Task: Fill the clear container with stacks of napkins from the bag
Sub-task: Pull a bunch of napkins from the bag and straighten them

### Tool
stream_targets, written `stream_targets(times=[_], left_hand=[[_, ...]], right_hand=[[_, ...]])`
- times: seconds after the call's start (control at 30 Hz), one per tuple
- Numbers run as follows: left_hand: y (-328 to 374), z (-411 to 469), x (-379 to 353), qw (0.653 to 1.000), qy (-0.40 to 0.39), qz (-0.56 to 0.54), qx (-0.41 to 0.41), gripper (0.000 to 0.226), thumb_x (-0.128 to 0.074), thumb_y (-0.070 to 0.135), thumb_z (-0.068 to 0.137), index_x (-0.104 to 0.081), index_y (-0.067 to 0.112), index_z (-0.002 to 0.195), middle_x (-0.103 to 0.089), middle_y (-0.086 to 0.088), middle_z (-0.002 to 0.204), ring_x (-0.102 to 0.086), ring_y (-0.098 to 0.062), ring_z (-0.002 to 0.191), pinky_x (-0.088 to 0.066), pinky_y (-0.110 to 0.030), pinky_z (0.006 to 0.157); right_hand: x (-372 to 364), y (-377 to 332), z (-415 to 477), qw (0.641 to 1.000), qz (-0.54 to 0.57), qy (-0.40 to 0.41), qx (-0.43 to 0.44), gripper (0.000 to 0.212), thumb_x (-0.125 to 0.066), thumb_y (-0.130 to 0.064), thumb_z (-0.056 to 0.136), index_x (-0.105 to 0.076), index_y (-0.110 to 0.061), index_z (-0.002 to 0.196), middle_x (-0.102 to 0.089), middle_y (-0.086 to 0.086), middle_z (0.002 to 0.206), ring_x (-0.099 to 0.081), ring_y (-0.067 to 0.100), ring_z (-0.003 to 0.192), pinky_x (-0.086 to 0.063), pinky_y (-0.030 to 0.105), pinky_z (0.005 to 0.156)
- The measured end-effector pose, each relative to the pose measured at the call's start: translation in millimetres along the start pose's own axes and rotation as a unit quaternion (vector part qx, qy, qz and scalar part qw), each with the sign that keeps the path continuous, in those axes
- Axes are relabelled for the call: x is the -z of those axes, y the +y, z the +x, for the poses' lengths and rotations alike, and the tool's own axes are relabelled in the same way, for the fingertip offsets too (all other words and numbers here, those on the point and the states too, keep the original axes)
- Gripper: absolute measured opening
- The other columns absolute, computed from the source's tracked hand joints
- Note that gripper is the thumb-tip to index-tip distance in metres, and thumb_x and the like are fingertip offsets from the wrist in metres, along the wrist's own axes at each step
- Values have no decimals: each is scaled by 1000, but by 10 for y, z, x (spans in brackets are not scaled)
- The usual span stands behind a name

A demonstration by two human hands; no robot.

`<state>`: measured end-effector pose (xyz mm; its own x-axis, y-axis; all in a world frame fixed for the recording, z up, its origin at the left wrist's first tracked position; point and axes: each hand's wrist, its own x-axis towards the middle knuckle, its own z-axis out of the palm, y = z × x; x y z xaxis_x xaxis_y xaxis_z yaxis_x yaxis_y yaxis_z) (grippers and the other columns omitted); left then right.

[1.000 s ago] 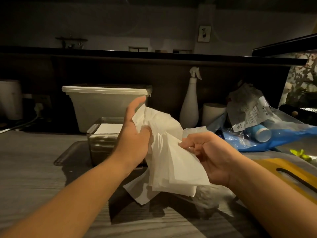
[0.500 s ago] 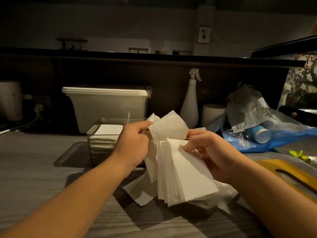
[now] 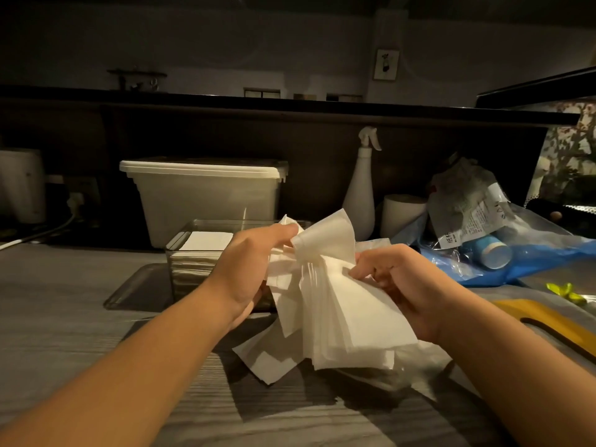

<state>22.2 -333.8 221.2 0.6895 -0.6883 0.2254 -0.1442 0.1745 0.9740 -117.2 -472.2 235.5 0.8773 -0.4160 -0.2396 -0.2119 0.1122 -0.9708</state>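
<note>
A bundle of napkins is being gathered between both hands above the table, just in front and to the right of the clear container. Compared with a second ago, the left hand is no longer being laid flat with fingers spread against the paper. Its fingers are now being curled over the bundle's upper left corner, while the right hand is being kept pinched on the right edge. The sheets are thereby being drawn from a loose sprawl into a tighter, more upright sheaf. This is being judged as squaring-up ahead of loading, not the loading itself. The bundle is being seen as thin white sheets, fanned along the lower edge and splayed into flaps at the top, so its edges are not yet being aligned. One loose napkin is lying on the table beneath it, and a crumpled clear wrapper, probably the bag, is lying under the right wrist. The container is already being partly filled, with a flat white stack showing at its left side. Its right side is being hidden by the left hand.
</note>
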Motion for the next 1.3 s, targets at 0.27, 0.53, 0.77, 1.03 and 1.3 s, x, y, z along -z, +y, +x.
stream_targets(times=[0.27, 0.53, 0.77, 1.03, 1.3], left_hand=[[28, -21, -20, 1000, 12, 23, -6, 33, -64, 46, 87, -77, 21, 70, -70, -8, 91, -62, -38, 104, -47, -54, 97], [17, -23, -20, 998, 15, 54, -14, 23, -66, 29, 90, -79, 18, 74, -69, -8, 95, -61, -33, 101, -51, -37, 77], [5, 15, 9, 990, 75, 94, -72, 22, -66, 26, 91, -74, 17, 73, -70, -3, 83, -63, -24, 92, -52, -32, 73], [-18, 27, 48, 931, 156, 251, -215, 18, -72, 26, 86, -64, 27, 70, -63, 14, 85, -57, -4, 82, -46, -23, 63], [-37, -5, 3, 937, 69, 272, -208, 9, -72, 25, 86, -73, 19, 80, -66, 9, 89, -60, -9, 91, -44, -16, 74]], right_hand=[[17, -11, 29, 999, -3, 32, -37, 34, -61, -16, 80, -58, -9, 113, -73, 10, 67, -74, 25, 63, -55, 27, 48], [39, 5, 74, 997, -11, 46, -55, 36, -60, -17, 82, -57, -11, 117, -70, 13, 91, -75, 24, 64, -56, 28, 49], [42, 55, 120, 991, -88, 53, 85, 40, -62, -5, 83, -61, -27, 117, -66, 8, 118, -69, 30, 102, -60, 42, 85], [100, 45, 25, 908, -183, 77, 368, 39, -60, -6, 62, -65, -21, 98, -69, -1, 84, -68, 19, 81, -58, 32, 73], [48, 68, 0, 847, -267, 90, 450, 25, -61, -9, 75, -67, -19, 97, -69, -5, 93, -67, 16, 93, -56, 28, 79]])
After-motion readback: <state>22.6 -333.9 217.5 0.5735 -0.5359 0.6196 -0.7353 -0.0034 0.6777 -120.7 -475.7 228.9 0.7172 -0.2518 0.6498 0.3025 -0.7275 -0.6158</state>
